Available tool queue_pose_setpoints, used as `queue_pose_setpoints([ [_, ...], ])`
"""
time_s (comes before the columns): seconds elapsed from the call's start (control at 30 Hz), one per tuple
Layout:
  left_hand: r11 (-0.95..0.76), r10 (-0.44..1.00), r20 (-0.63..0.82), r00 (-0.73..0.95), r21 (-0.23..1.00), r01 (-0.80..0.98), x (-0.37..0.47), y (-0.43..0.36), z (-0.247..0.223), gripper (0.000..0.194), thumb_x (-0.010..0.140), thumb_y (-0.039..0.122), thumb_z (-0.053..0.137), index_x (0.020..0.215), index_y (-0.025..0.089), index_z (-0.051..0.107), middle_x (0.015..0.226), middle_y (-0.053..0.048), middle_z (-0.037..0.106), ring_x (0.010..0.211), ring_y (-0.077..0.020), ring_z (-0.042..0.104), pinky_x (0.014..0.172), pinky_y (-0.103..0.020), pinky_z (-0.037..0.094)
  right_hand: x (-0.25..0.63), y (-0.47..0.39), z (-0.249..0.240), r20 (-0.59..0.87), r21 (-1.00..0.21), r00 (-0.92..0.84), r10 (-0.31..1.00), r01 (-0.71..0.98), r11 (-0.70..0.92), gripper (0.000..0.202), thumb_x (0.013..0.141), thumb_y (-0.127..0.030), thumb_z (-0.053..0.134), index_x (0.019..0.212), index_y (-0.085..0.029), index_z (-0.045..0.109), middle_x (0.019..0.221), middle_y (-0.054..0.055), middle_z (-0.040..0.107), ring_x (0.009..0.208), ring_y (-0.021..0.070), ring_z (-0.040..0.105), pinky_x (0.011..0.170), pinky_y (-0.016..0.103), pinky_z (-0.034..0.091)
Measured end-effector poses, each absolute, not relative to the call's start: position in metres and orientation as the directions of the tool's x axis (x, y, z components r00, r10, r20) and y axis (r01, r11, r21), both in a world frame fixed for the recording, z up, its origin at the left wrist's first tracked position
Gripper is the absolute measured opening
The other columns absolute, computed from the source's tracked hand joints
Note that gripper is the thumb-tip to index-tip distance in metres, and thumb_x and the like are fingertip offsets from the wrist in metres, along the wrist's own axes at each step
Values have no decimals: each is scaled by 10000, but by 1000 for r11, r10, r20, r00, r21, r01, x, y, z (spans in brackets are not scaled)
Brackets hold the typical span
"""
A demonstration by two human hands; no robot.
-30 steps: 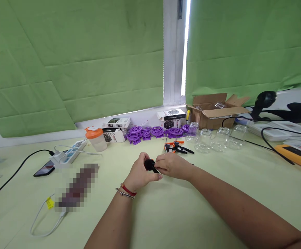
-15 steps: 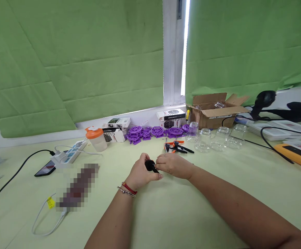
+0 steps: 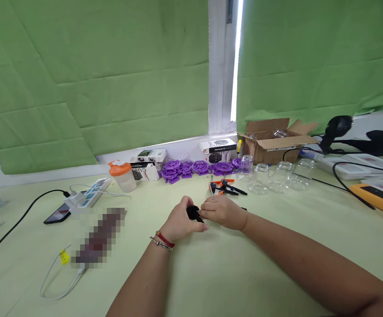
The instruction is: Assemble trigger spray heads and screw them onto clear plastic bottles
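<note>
A small black part [image 3: 192, 213] with a rounded end is between my two hands, a little above or on the table. My left hand [image 3: 182, 222] is closed round its left side, thumb stretched along the near edge. My right hand [image 3: 222, 212] pinches at its right side with fingers bent together. The fingers cover most of the part, so its full shape is hidden. A short black tip [image 3: 244, 209] shows just beyond my right wrist. Behind my right hand lie black-and-orange tools [image 3: 226, 186] with handles, close together.
Behind are purple plastic wheel-like pieces [image 3: 200, 167], printed boxes [image 3: 218, 149] and several upturned glass jars [image 3: 259, 179]. An open cardboard box [image 3: 273, 147] is at the back right. Left are an orange-lidded bottle [image 3: 123, 176], a power strip [image 3: 94, 193], cables and a phone [image 3: 58, 215].
Both hands and the black part have shifted very slightly to the right. My grip on the part looks much the same.
</note>
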State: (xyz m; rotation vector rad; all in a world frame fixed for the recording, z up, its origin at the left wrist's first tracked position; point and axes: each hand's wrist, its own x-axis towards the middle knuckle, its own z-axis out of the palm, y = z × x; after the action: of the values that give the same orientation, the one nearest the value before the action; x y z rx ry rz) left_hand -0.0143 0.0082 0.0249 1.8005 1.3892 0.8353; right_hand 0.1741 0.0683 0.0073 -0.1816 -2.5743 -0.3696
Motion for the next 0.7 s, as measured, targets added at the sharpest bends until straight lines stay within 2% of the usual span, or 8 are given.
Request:
queue_pose_setpoints([
  [0.17,-163,966,47,254,874,457,-16,8,24,525,521,272,757,866,221,365,720,69,483,637,-100,429,571,-227,368,170,66,0,626,179,-774,100,267,947,219,931,-184,383,1005,-156,587,829,57,639,673,112,540,622,249,392],
  [0.27,-183,968,72,242,859,477,-17,8,21,512,521,260,755,862,218,377,739,64,457,650,-98,408,557,-217,345,167,64,-2,624,136,-771,125,266,954,232,930,-185,369,941,-177,600,930,65,654,701,107,562,617,243,392],
  [0.33,-192,969,85,233,853,486,-18,9,21,507,520,257,754,862,216,382,743,63,430,648,-95,392,550,-213,332,166,64,-1,629,100,-766,130,246,964,238,929,-197,378,894,-183,613,929,61,665,724,112,582,628,243,405],
  [0.5,-192,965,83,248,869,455,-18,9,22,507,530,264,753,860,213,372,749,62,395,641,-88,365,548,-211,327,165,63,-2,696,-72,-691,195,203,977,210,909,-279,460,854,-181,638,854,64,687,724,125,616,631,237,452],
  [0.7,-178,963,73,261,897,406,-18,9,22,512,543,287,756,867,209,368,755,59,409,645,-88,377,556,-212,336,161,58,-2,733,-249,-611,297,165,954,174,882,-260,500,796,-185,632,808,65,680,719,132,622,658,238,488],
])
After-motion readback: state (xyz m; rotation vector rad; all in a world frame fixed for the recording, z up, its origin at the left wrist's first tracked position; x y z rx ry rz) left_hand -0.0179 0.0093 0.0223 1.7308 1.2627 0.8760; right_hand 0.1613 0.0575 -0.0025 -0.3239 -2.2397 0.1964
